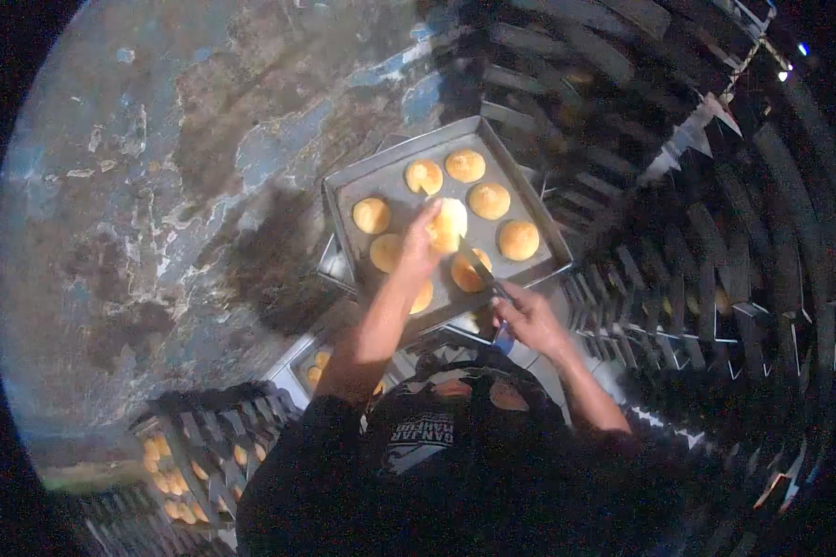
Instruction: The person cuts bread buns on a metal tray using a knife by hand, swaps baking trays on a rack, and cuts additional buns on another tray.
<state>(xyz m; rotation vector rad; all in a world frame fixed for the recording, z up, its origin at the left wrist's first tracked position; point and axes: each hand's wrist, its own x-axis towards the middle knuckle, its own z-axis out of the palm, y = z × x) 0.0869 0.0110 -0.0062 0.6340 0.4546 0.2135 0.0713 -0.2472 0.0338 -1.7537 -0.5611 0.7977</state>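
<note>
My left hand [420, 239] has its fingers closed round a bun [450, 226] and holds it above a metal baking tray [373, 179]. In my right hand [531, 320] is a knife [478, 265], gripped by its handle. The blade points up and left, with its tip at the lower edge of the held bun; whether it cuts into the bun I cannot tell. Several round golden buns, such as this one [518, 240], lie spaced out on the tray. A few of them are partly hidden behind my left hand and forearm.
Below the tray, another tray with buns [318, 367] shows beside my left arm. A rack with more buns [167, 473] stands at the lower left. Dark slatted racks [622, 186] line the right side. A worn, stained surface [158, 204] fills the left.
</note>
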